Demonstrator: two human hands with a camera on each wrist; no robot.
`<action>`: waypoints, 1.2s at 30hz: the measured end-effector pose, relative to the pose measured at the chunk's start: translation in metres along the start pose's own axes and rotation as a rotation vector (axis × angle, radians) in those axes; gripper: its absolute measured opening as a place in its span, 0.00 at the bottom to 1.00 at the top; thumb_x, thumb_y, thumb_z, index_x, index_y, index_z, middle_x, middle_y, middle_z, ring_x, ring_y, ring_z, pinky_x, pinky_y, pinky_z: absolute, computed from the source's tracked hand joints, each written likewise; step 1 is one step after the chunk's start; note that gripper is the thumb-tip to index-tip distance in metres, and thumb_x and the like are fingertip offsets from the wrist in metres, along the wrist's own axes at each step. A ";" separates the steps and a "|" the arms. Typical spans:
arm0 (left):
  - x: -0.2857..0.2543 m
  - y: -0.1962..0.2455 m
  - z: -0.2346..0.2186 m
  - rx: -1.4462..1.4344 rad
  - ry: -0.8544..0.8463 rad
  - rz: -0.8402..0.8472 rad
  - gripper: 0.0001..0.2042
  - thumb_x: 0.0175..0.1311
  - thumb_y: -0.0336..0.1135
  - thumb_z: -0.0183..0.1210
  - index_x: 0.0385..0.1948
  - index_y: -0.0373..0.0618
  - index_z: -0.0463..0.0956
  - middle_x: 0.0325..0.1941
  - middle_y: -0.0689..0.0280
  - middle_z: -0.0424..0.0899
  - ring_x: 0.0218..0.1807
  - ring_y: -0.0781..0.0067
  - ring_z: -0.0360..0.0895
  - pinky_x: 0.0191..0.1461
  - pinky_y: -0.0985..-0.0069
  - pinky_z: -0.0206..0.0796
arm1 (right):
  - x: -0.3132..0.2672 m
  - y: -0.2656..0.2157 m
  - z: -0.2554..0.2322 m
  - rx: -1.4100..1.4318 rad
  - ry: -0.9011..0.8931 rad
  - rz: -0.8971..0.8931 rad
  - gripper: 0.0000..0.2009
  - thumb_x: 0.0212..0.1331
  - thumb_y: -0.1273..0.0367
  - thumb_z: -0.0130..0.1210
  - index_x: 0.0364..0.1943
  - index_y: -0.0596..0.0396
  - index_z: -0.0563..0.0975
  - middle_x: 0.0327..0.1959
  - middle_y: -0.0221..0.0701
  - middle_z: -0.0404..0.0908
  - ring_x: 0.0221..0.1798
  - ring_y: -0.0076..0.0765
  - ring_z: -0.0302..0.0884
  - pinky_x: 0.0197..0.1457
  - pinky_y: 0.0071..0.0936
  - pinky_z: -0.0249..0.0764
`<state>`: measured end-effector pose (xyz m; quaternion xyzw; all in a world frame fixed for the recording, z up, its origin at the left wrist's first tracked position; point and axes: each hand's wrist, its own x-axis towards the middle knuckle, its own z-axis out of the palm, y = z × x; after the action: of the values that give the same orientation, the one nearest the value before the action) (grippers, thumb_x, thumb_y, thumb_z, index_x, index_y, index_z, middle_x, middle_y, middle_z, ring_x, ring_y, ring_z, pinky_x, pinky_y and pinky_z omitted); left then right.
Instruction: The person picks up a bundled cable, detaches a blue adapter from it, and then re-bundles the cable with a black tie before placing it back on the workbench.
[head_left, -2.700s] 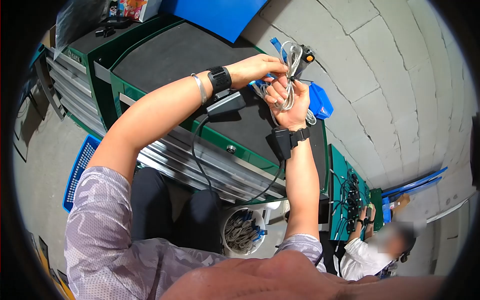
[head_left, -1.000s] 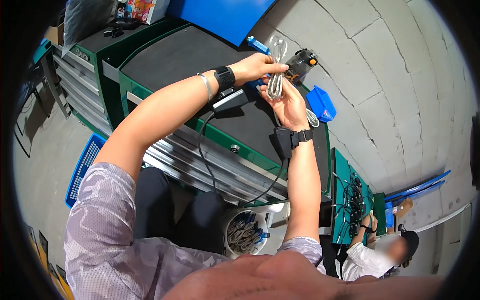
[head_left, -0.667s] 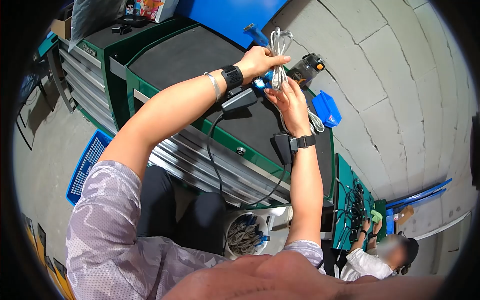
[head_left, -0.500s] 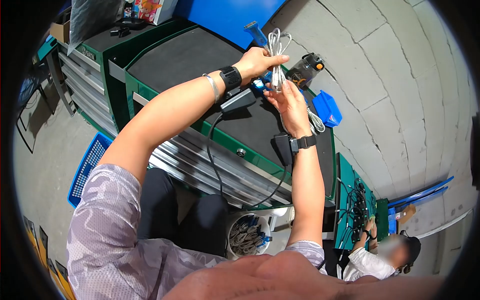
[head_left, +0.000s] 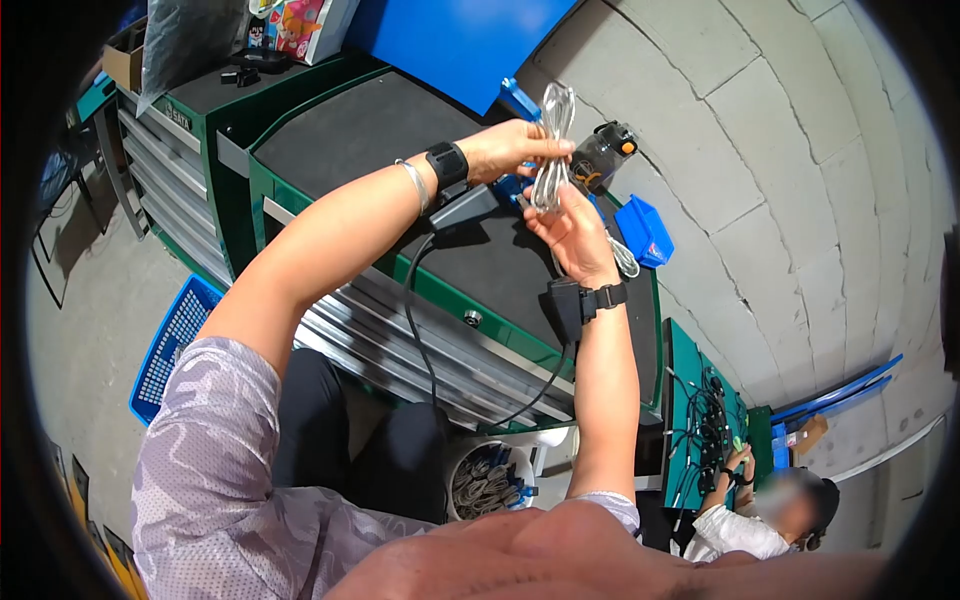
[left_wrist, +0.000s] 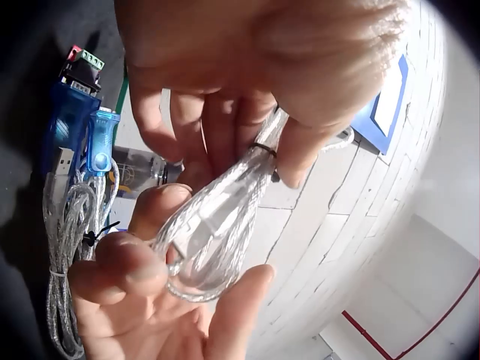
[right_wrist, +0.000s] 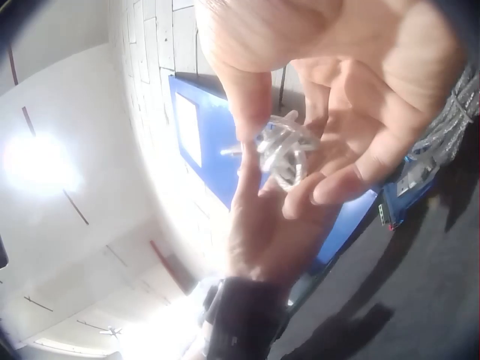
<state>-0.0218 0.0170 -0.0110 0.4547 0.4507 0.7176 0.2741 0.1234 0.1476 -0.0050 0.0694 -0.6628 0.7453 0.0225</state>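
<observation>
A clear silvery cable (head_left: 556, 105), coiled into a long bundle, is held up between both hands over the cabinet's dark top. My left hand (head_left: 510, 148) pinches its middle with thumb and fingers, close to a dark tie (left_wrist: 265, 148). Below, my right hand (head_left: 580, 235) curls thumb and fingers round the lower loop, where a pale plug (left_wrist: 199, 240) shows among the strands. A blue connector (head_left: 519, 98) sticks up beyond the left hand. On the mat lie more coiled cables (left_wrist: 71, 225) with blue translucent connectors (left_wrist: 69, 124).
A dark bottle (head_left: 605, 155) and a blue bin (head_left: 645, 230) stand at the cabinet's far edge. Beneath the right arm is a white bucket (head_left: 532, 465) of coiled cables. A blue basket (head_left: 165, 350) sits at left. Another person (head_left: 740, 530) works at a green bench.
My left fingers have left the tie area's top and now pinch the bundle's middle. The right hand, earlier round the middle, has moved down to the lower loop.
</observation>
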 end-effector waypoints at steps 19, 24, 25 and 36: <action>-0.003 0.016 0.001 0.135 0.297 0.301 0.22 0.62 0.48 0.62 0.50 0.40 0.78 0.44 0.68 0.82 0.48 0.79 0.73 0.52 0.78 0.65 | 0.012 0.018 -0.014 -0.937 0.545 -0.429 0.16 0.60 0.66 0.60 0.47 0.60 0.71 0.37 0.35 0.79 0.41 0.33 0.77 0.47 0.29 0.71; -0.006 0.024 -0.004 0.126 0.203 0.293 0.19 0.65 0.47 0.59 0.49 0.43 0.78 0.42 0.72 0.81 0.43 0.85 0.70 0.47 0.83 0.61 | 0.006 0.007 0.005 -0.439 0.284 -0.240 0.13 0.66 0.60 0.55 0.37 0.56 0.72 0.22 0.22 0.69 0.21 0.15 0.60 0.23 0.15 0.57; -0.006 0.024 -0.006 0.126 0.200 0.276 0.19 0.65 0.47 0.59 0.49 0.43 0.79 0.42 0.73 0.81 0.42 0.85 0.70 0.47 0.84 0.61 | 0.007 0.008 0.003 -0.319 0.245 -0.221 0.14 0.67 0.58 0.53 0.36 0.56 0.71 0.22 0.23 0.68 0.21 0.16 0.59 0.23 0.16 0.57; -0.006 0.021 0.001 0.057 0.197 0.220 0.21 0.65 0.52 0.58 0.50 0.44 0.77 0.44 0.72 0.79 0.45 0.82 0.72 0.49 0.81 0.63 | 0.008 0.007 -0.007 0.066 0.153 -0.065 0.24 0.69 0.47 0.40 0.39 0.55 0.72 0.22 0.26 0.70 0.19 0.19 0.57 0.24 0.17 0.54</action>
<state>-0.0181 0.0028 0.0058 0.4363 0.4432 0.7713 0.1353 0.1140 0.1531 -0.0115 0.0347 -0.6318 0.7685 0.0950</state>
